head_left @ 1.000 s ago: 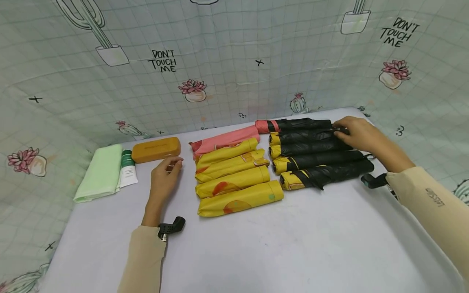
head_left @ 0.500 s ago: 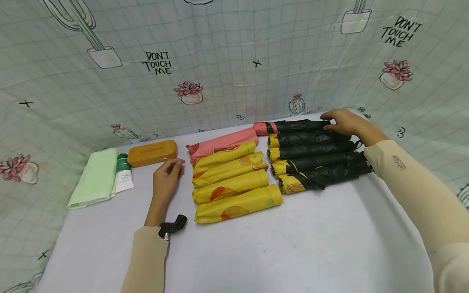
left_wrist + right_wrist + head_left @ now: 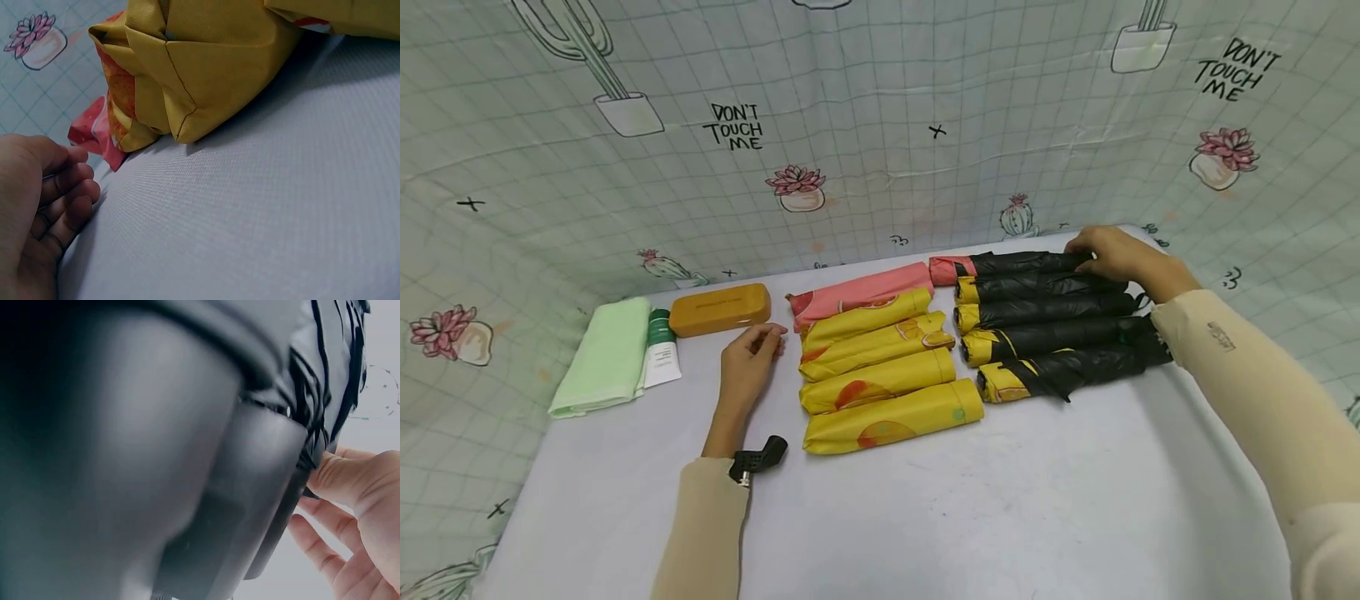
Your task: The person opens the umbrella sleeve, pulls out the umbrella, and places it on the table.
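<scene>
In the head view my right hand [image 3: 1122,254] is at the right end of the farthest folded umbrella [image 3: 1026,263], black with a pink end. The right wrist view shows the thumb and a finger pinching its gathered black fabric [image 3: 310,425]. Several more black folded umbrellas [image 3: 1052,314] with yellow ends lie in a row nearer me. My left hand [image 3: 748,360] rests on the table, fingers loosely curled and holding nothing. To its right lie several yellow fabric sleeves [image 3: 887,419], with a pink one [image 3: 865,292] at the back. In the left wrist view a folded yellow sleeve end [image 3: 212,81] stands near that hand.
Beyond my left hand lies a tan oblong case [image 3: 720,309]. A green-capped white tube [image 3: 662,348] and a folded pale green cloth [image 3: 602,357] are at the left. A patterned curtain [image 3: 865,108] hangs behind the white table [image 3: 925,533].
My right hand has shifted to the farthest umbrella's end from slightly nearer me, and its forearm has swung left. My left hand stays almost in place. The head view has shifted slightly.
</scene>
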{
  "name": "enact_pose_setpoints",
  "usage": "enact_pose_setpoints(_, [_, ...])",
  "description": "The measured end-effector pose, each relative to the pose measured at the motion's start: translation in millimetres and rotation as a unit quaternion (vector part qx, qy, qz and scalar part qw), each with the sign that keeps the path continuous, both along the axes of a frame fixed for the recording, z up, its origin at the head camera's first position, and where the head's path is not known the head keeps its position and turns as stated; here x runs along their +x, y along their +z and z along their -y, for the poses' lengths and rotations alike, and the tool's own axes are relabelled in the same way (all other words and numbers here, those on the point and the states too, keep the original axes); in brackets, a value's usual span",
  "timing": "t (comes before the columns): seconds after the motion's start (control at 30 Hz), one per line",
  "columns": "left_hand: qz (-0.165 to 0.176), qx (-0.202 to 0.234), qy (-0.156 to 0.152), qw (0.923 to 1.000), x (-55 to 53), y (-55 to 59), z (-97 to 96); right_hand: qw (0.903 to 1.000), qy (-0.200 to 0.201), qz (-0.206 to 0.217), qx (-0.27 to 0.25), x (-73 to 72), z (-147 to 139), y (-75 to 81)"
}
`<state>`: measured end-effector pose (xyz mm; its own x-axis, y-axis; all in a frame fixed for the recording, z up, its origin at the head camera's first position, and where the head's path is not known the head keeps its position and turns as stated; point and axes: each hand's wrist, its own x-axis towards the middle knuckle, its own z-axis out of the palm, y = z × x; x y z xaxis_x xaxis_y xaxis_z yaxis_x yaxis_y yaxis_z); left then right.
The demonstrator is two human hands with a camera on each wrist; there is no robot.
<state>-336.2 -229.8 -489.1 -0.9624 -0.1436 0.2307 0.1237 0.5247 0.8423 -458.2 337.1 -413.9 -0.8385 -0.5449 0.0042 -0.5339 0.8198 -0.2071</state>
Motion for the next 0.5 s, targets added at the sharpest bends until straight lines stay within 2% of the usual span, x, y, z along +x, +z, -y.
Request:
enact_pose_setpoints(0.23, [0.0,0.002,-0.008,1.0,-1.6,-1.0,-2.4,0.9995,-0.018,0.009,0.025,5.1,-13,1.1])
enact_pose_setpoints(0.5, [0.001,-0.004,-0.013,0.9999,-4.2,-0.9,-6.5,0.9995,-0.026,0.012,0.016,11.0,-30,-3.2])
